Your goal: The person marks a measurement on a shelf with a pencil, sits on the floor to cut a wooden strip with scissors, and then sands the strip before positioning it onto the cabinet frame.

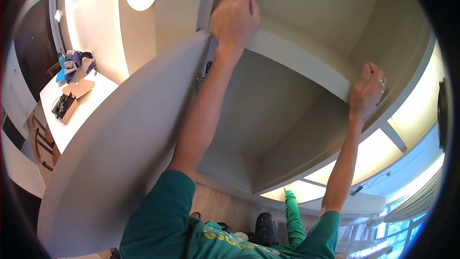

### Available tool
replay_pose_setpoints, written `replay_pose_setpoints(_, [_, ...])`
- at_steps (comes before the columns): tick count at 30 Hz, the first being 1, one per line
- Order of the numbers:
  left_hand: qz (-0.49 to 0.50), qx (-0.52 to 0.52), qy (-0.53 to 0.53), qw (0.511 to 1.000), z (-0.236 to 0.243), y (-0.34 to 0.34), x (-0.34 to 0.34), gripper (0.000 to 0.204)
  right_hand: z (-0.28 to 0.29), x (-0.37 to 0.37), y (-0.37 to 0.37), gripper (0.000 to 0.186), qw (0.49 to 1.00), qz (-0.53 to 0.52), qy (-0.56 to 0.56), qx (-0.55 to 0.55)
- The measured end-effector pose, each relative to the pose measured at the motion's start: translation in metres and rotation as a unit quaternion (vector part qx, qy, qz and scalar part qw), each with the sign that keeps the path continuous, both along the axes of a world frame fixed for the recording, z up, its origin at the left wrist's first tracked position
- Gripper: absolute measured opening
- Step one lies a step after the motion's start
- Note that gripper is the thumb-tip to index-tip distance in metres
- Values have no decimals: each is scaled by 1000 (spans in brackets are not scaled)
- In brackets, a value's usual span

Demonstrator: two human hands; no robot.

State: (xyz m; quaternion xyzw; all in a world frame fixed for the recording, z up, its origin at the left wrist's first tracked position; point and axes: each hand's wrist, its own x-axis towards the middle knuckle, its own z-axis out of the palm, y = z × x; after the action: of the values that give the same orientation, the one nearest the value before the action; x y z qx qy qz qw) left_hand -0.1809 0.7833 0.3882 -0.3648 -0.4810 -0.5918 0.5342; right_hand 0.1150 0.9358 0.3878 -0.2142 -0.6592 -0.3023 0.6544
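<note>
A pale shelf board lies across the inside of an open cabinet. My left hand is closed at the board's left end, its fingers curled and partly hidden. My right hand is closed at the right end, beside the cabinet's side panel. The fingertips of both hands are out of sight. A large pale cabinet door swings out on the left, next to my left forearm. Metal hinges show on the cabinet's left wall behind that forearm.
At far left, a white table bears an open cardboard box with black items and a bag. A wooden chair stands beside it. Lit shelves line the right. Below, a green sleeve reaches toward them.
</note>
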Motion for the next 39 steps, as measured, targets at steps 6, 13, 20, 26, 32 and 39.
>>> replay_pose_setpoints(6, [-6, -28, 76, 997, 1, 29, 42, 15, 2, -102, -59, 13, 992, 19, -102, 71])
replay_pose_setpoints(13, [-120, 17, 63, 991, -1, 22, 31, 18, 2, -150, -79, 12, 971, 207, -113, 47])
replay_pose_setpoints(20, [-103, 64, 26, 992, -2, 0, -13, 16, -2, -47, -23, 15, 983, 157, -75, 51])
replay_pose_setpoints(26, [-99, 91, 35, 990, 2, -6, -21, 16, 2, 29, 21, 18, 995, 90, -23, 30])
replay_pose_setpoints(32, [-124, 91, 36, 987, 1, -4, -13, 18, -7, 25, -27, 31, 965, 68, -251, -30])
replay_pose_setpoints(39, [-94, 147, 55, 983, -76, -11, 56, 18, -4, 35, -48, 44, 954, 44, -286, -77])
